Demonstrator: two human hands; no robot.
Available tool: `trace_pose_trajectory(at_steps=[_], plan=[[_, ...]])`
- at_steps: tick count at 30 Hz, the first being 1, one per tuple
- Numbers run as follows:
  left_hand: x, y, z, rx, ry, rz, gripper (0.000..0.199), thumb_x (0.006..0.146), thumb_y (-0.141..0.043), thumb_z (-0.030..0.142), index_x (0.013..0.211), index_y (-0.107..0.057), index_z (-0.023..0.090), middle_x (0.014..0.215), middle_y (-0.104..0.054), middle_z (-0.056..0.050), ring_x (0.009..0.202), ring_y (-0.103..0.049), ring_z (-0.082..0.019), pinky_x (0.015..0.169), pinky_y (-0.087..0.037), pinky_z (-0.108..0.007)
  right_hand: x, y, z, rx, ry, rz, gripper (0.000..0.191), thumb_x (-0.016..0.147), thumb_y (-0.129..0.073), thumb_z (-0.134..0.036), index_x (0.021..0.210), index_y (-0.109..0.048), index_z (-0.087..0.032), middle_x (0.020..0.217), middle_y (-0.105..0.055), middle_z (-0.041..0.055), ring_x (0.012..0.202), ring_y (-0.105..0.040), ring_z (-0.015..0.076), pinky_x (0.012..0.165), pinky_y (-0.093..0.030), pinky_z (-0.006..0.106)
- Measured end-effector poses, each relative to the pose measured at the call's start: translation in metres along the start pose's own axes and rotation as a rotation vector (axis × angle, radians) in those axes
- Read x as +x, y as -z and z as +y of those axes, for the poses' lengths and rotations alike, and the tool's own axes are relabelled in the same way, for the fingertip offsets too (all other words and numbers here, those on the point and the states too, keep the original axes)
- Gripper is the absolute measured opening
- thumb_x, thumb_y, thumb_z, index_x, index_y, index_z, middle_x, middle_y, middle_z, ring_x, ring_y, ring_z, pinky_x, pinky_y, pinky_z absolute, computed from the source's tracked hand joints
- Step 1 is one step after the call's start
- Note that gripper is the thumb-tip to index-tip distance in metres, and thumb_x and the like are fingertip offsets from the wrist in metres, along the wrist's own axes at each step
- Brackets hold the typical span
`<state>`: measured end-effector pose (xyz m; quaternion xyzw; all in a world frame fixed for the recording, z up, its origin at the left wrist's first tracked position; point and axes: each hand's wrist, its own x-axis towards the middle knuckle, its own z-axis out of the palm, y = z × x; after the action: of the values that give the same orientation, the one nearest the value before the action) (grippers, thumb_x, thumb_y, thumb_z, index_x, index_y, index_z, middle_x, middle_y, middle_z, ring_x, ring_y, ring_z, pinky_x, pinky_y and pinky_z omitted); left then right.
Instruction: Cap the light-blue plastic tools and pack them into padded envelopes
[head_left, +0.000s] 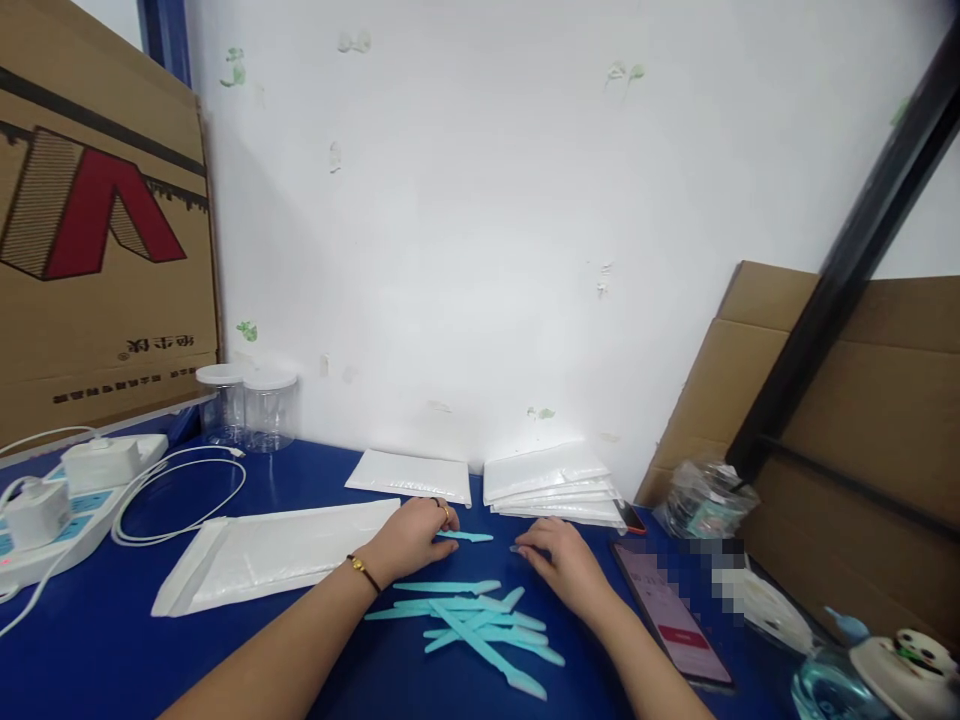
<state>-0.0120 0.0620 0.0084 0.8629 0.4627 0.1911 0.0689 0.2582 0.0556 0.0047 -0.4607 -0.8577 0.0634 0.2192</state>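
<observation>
My left hand (421, 538) is closed on one end of a turquoise stick-like tool (472, 537), whose other end points right. Across from it, my right hand (553, 560) pinches a small clear piece (516, 548), too small to make out well. Below both hands, several more turquoise tools (480, 632) lie crossed in a loose pile on the blue table (360, 680). A long white padded envelope (277, 555) rests to the left, beside my left wrist.
White packets (409, 474) and a stack of white envelopes (551, 478) lie by the wall. A phone (675, 620), a bagged jar (709, 500) and a panda-lidded cup (892, 675) are right. Clear jars (270, 412), a power strip (97, 510) and a cable are left.
</observation>
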Motion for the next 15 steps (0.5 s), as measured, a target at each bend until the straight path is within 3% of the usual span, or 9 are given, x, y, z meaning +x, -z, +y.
trace_pose_trajectory(at_steps=[3, 6, 10, 15], plan=[[-0.006, 0.004, 0.011, -0.159, 0.007, -0.165, 0.025, 0.07, -0.064, 0.041, 0.085, -0.066, 0.022, 0.081, -0.063, -0.001, 0.071, -0.057, -0.015, 0.058, -0.039, -0.021, -0.002, -0.002, -0.022, 0.074, 0.076, -0.077, 0.02, 0.086, -0.054, -0.037, 0.092, -0.071, -0.029, 0.089, -0.067, 0.0015, 0.088, -0.057, 0.0196, 0.08, -0.038, 0.031], [-0.008, 0.008, 0.02, -0.234, 0.015, -0.281, 0.023, 0.068, -0.065, 0.04, 0.081, -0.067, 0.021, 0.073, -0.063, 0.0, 0.065, -0.056, -0.014, 0.052, -0.036, -0.02, -0.001, -0.009, -0.036, 0.058, 0.13, -0.152, 0.018, 0.084, -0.057, -0.038, 0.093, -0.07, -0.029, 0.087, -0.067, 0.0014, 0.088, -0.057, 0.0194, 0.079, -0.036, 0.031], [-0.005, 0.006, 0.022, -0.196, 0.018, -0.239, 0.012, 0.073, -0.056, 0.027, 0.075, -0.066, 0.02, 0.067, -0.063, 0.001, 0.058, -0.053, -0.012, 0.051, -0.034, -0.02, 0.003, -0.018, -0.037, -0.06, 0.173, -0.144, 0.018, 0.086, -0.051, -0.027, 0.09, -0.069, -0.024, 0.085, -0.066, 0.0032, 0.083, -0.057, 0.017, 0.075, -0.035, 0.029], [-0.003, -0.004, 0.017, -0.15, -0.033, -0.212, 0.012, 0.073, -0.06, 0.032, 0.079, -0.064, 0.021, 0.069, -0.063, 0.002, 0.06, -0.053, -0.012, 0.052, -0.033, -0.02, 0.006, -0.021, -0.034, -0.186, 0.184, -0.085, 0.015, 0.084, -0.051, -0.016, 0.083, -0.065, -0.019, 0.079, -0.064, 0.0026, 0.075, -0.057, 0.0144, 0.069, -0.033, 0.026]])
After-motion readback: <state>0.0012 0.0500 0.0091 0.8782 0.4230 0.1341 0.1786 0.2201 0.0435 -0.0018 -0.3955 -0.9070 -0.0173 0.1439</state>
